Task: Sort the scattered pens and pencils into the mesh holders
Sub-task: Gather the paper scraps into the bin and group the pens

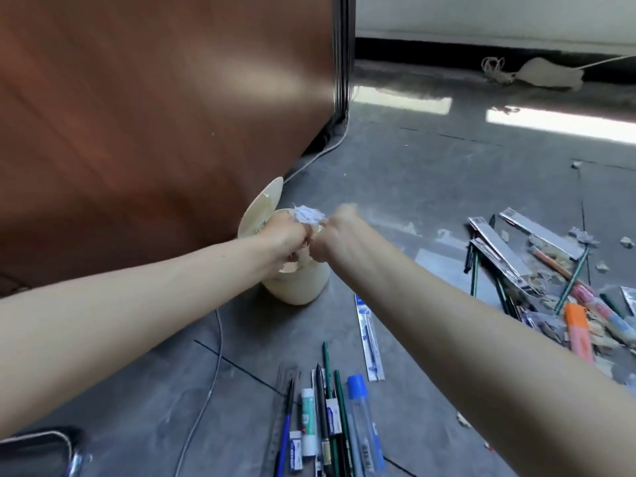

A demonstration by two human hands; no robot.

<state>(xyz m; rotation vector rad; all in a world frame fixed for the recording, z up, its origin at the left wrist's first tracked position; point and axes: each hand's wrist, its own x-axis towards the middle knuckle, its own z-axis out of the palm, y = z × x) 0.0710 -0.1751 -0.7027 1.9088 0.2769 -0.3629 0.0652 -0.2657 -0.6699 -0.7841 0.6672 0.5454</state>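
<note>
At ten o'clock a brown wood panel (pixel 155 115) fills the upper left, standing on the grey floor (pixel 430 187), which takes up everything else. No mesh holder shows anywhere.

The task's things lie in two groups on that floor. The larger is a loose heap of pens and pencils (pixel 537 280), mixed with silver wrappers, shavings and an orange highlighter (pixel 578 328). It sits at four o'clock from the hands, on the right arm's side, and its pieces cross at all angles. The smaller is a tidy row of pens and pencils (pixel 330 414) at six o'clock, near the body and mostly under the right forearm. Their long axes run roughly from twelve to six. A wrapped refill (pixel 370 339) lies just beyond the row on the same line. I judge the right hand the nearer one to both groups, and it would need to draw back toward six to reach the row.

A cream tub (pixel 299 287) with a raised flip lid (pixel 261 208) stands against the foot of the panel. The left hand (pixel 285 235) and right hand (pixel 332 235) meet over its mouth, knuckles touching and fingers curled. A wad of crumpled paper (pixel 307 214) pokes up between them. The left hand pinches it. The right hand is blurred, so I cannot tell whether it grips the wad or only rests against it.
</note>
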